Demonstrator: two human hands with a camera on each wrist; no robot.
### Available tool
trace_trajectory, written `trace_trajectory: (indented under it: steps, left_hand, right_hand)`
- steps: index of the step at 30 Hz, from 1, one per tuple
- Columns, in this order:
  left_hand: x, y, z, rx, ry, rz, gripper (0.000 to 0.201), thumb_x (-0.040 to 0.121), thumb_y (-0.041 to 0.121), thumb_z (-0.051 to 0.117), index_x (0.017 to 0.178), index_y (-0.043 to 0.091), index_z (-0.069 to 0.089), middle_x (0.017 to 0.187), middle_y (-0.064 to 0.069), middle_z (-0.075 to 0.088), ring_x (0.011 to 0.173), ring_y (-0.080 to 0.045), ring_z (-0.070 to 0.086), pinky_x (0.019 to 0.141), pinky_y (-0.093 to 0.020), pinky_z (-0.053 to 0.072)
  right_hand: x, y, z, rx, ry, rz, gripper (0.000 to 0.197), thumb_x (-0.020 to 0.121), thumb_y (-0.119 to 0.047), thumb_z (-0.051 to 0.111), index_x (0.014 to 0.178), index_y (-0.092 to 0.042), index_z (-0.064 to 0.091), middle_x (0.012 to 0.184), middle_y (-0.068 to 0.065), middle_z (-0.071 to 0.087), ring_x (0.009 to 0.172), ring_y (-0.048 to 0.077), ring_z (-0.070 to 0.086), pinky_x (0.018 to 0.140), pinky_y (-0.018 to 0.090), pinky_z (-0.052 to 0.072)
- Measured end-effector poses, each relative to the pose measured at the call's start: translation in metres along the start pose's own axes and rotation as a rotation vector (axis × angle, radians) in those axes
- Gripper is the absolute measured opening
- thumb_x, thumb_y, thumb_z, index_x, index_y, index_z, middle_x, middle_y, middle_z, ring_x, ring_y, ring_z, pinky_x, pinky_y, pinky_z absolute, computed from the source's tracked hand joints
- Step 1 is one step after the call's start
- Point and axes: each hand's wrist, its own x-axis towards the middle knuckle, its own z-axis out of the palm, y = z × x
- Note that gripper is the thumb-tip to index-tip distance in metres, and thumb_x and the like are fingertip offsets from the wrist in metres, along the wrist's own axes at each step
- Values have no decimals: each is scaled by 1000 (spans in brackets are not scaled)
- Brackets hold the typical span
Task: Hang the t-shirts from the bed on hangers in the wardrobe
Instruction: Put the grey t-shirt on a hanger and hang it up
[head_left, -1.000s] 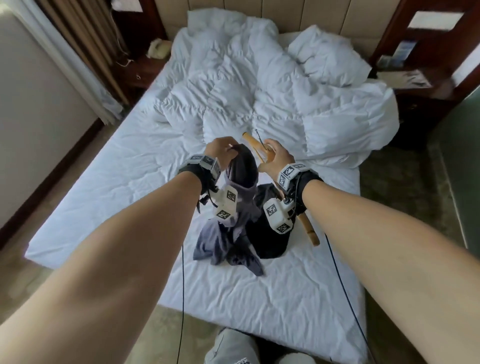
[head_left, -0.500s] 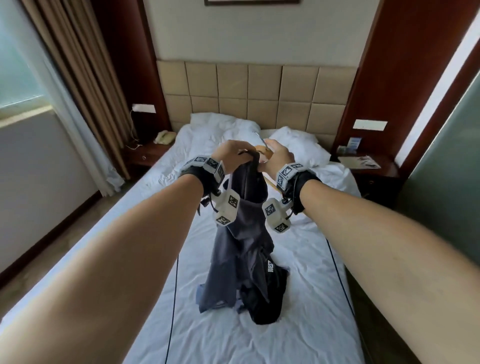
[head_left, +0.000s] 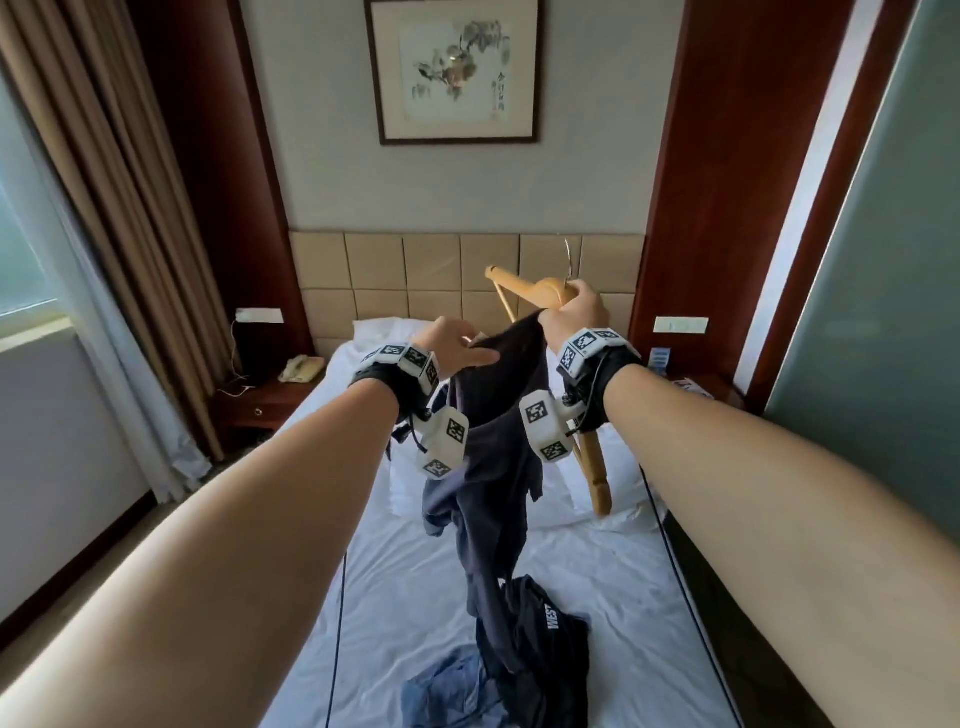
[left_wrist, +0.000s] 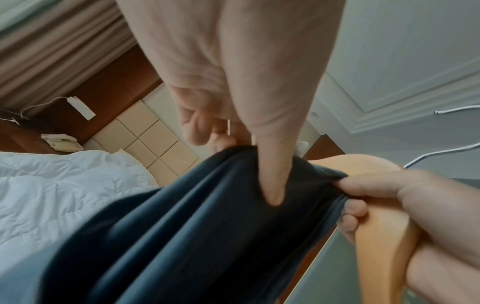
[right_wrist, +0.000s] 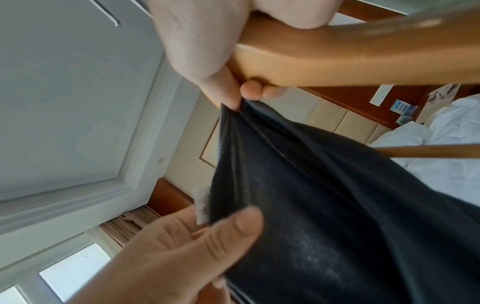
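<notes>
Above the bed (head_left: 405, 613), the limp, light dark t-shirt (head_left: 498, 467) is pinched by the left hand (head_left: 452, 345) and, with the stiff wooden hanger (head_left: 540, 291), by the right hand (head_left: 576, 312), and is best taken at the collar.

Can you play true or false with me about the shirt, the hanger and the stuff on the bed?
1. The right hand grips the wooden hanger. True.
2. The dark t-shirt lies flat on the bed. False: both hands hold its top edge up and it hangs down.
3. The left hand holds nothing. False: its fingers pinch the shirt's edge.
4. More clothes lie on the bed under the hanging shirt. True.
5. The hanger is made of blue plastic. False: it is light wood with a metal hook.
</notes>
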Motion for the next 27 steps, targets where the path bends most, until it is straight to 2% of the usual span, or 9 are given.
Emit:
trace_trajectory:
  steps: [3, 8, 12, 15, 19, 22, 23, 25, 27]
  left_hand:
    - [0, 0, -3, 112, -68, -45, 34, 80, 30, 77, 59, 28, 50, 61, 3, 51, 59, -16, 48, 59, -27, 38]
    - [5, -12, -11, 311, -77, -178, 14, 70, 24, 76, 81, 23, 69, 81, -9, 69, 78, -27, 66, 68, -33, 55]
    - [4, -26, -18, 404, -55, -237, 11, 77, 15, 66, 82, 24, 65, 82, -3, 62, 77, -25, 60, 62, -27, 43]
    - [9, -33, -19, 459, -28, -275, 13, 81, 14, 57, 90, 21, 64, 93, -5, 62, 75, -22, 56, 64, -30, 44]
    - [8, -28, -18, 587, -97, -343, 26, 90, 17, 61, 115, 9, 59, 90, -2, 49, 112, -31, 58, 83, -38, 47]
    - [2, -19, -19, 683, -174, -333, 44, 87, 23, 70, 125, 6, 55, 118, -10, 49, 119, -33, 52, 83, -38, 46]
    - [10, -26, -14, 654, -208, -394, 46, 83, 26, 74, 120, 4, 58, 116, -10, 51, 118, -33, 54, 86, -37, 49]
    - [23, -32, -10, 610, -295, -453, 46, 59, 26, 82, 94, 2, 65, 101, -9, 61, 110, -32, 63, 91, -40, 54]
    - [54, -53, -1, 542, -337, -448, 34, 46, 25, 75, 74, 8, 65, 93, -9, 68, 99, -30, 68, 85, -38, 57]
  right_hand:
    - [-1, -8, 4, 6, 62, -8, 37, 80, 0, 55, 114, -15, 59, 100, 2, 60, 98, 26, 61, 81, 29, 49]
    - [-3, -10, 12, 42, 141, 15, 36, 78, -1, 54, 110, -18, 59, 107, 7, 66, 100, 31, 64, 90, 43, 54]
    - [7, -4, 3, 9, 200, 56, 32, 85, -6, 55, 114, -18, 59, 114, 9, 66, 103, 31, 63, 88, 37, 50]
    - [13, 2, -1, -25, 221, 64, 32, 86, -7, 56, 117, -17, 59, 117, 11, 64, 106, 32, 61, 88, 36, 48]
    - [18, 7, -1, -42, 232, 70, 34, 85, -4, 55, 117, -16, 57, 113, 10, 64, 103, 32, 62, 86, 36, 50]
    - [21, 10, 1, -50, 233, 72, 33, 85, -4, 57, 116, -17, 56, 110, 8, 65, 99, 30, 64, 85, 36, 52]
    - [23, 12, 2, -52, 234, 72, 33, 85, -4, 57, 115, -17, 56, 108, 7, 65, 98, 29, 64, 84, 36, 53]
    - [26, 15, 3, -57, 245, 76, 32, 85, -4, 56, 114, -17, 56, 104, 6, 63, 97, 29, 64, 81, 34, 52]
    - [29, 16, 2, -72, 252, 80, 32, 86, -3, 55, 115, -16, 56, 105, 6, 63, 95, 28, 63, 76, 30, 46]
